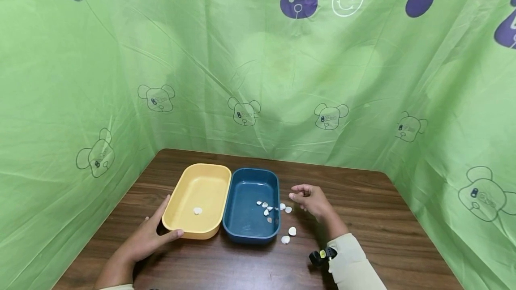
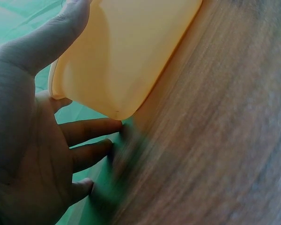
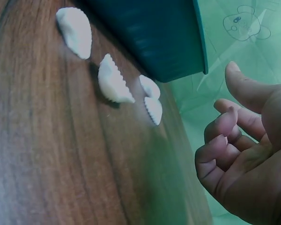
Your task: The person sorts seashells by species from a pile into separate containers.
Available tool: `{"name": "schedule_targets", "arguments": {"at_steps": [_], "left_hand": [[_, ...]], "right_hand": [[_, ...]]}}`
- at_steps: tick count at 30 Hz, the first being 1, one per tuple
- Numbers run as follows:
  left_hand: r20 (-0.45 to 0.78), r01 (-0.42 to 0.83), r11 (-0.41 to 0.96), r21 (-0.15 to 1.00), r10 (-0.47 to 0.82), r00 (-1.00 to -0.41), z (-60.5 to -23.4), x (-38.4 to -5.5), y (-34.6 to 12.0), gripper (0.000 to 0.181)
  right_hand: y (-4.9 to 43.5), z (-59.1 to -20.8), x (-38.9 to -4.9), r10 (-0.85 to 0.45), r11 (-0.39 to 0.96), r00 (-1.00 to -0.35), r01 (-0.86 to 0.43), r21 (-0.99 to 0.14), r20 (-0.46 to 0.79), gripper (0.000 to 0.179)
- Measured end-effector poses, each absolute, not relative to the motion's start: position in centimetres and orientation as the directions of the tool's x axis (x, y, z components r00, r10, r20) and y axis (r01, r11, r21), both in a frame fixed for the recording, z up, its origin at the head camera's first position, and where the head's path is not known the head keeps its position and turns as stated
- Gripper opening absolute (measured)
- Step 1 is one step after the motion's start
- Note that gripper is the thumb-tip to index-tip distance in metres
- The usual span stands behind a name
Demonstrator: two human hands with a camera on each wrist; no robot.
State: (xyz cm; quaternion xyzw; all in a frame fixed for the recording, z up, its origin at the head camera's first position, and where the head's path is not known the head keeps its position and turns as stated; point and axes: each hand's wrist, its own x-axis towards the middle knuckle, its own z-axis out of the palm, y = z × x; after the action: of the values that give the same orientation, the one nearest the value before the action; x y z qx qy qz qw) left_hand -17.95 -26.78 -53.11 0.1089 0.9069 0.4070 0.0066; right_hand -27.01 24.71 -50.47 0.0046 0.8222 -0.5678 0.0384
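My left hand (image 1: pixel 147 238) touches the near left corner of a yellow tray (image 1: pixel 177 194), thumb at the near side and forefinger along the left side. In the left wrist view the other fingers spread beneath the rim. One white seashell (image 1: pixel 197 211) lies inside this tray. Several small shells (image 1: pixel 266 212) sit toward the right side of a dark blue tray (image 1: pixel 246 232). Right of the blue tray, my right hand (image 1: pixel 312 200) hovers with fingers loosely bent and nothing held. On the table below it are several white shells (image 3: pixel 113 80) with scalloped edges.
Both trays stand side by side on a dark wood table (image 1: pixel 363 218). A green printed curtain (image 1: pixel 282 79) hangs behind the table and along both sides. A black band with a yellow detail (image 1: pixel 322 254) is at the right wrist.
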Motion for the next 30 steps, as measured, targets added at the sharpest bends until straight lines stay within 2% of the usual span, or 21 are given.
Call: {"name": "schedule_targets", "arguments": {"at_steps": [13, 30], "left_hand": [[0.074, 0.191, 0.645, 0.740, 0.204, -0.976, -52.9, -17.9, -26.7, 0.117], [0.075, 0.195, 0.641, 0.743, 0.210, -0.975, -53.1, -18.1, -26.7, 0.117]], "right_hand": [[25.0, -52.6, -26.4, -0.039, 0.328, -0.994, 0.084, -0.941, -0.103, 0.041], [25.5, -55.1, -26.5, -0.049, 0.425, -0.998, -0.054, -0.904, 0.036, 0.034]]}}
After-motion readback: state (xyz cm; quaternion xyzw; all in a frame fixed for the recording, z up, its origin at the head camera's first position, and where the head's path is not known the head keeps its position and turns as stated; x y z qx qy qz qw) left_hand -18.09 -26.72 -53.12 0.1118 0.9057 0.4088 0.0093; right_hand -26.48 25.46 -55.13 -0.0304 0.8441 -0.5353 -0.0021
